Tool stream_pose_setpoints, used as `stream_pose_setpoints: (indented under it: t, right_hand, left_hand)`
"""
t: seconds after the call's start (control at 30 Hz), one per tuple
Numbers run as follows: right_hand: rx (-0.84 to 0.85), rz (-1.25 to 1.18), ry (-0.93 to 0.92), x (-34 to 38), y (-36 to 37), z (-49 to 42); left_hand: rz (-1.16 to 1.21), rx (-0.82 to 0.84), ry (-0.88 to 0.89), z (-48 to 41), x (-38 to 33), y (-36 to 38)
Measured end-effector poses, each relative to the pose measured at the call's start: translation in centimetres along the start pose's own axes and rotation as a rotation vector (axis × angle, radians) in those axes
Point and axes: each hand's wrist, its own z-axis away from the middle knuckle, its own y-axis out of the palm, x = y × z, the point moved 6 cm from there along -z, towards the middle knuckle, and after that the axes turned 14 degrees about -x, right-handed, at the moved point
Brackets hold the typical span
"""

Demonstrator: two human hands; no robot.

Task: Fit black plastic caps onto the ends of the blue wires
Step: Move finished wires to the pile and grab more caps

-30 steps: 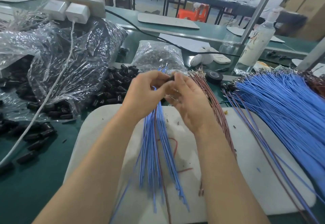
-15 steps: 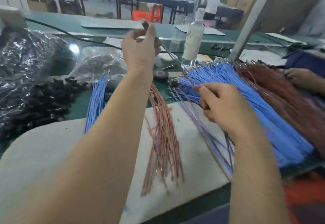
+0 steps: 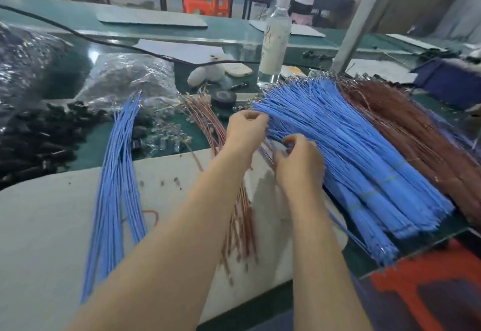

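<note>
A: Left hand [image 3: 246,133] right at the left edge of the big heap of blue wires [image 3: 351,148], fingers bunched tight. Pinching a strand? Cannot tell through the blur.

B: Same with the right hand [image 3: 299,160], just beside it, curled over the edge strands. Holding one? Unclear.

A: Worth noting the lie: long axis from far-left terminal tips down to near-right. Both hands up near the tip end.

B: And the black caps [image 3: 39,143]? Well apart, far left on the counter [image 3: 99,148], past the small blue bundle [image 3: 117,174]. Nearer the left hand, then.

A: Probably a pull along that axis first, then a reach left for a cap.
</note>
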Motion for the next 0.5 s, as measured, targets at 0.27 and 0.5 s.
stream_pose_setpoints:
  t: [0.27, 0.5]
  right_hand:
    - [0.273, -0.352, -0.221, 12.7, 3.6, 4.8]
    - [0.499, -0.175, -0.364, 19.3, 10.0, 11.3]
  left_hand:
    - [0.188, -0.25, 0.191, 0.3, -7.2, -13.7]
    - [0.302, -0.528, 0.142, 1.5, -5.5, -26.9]
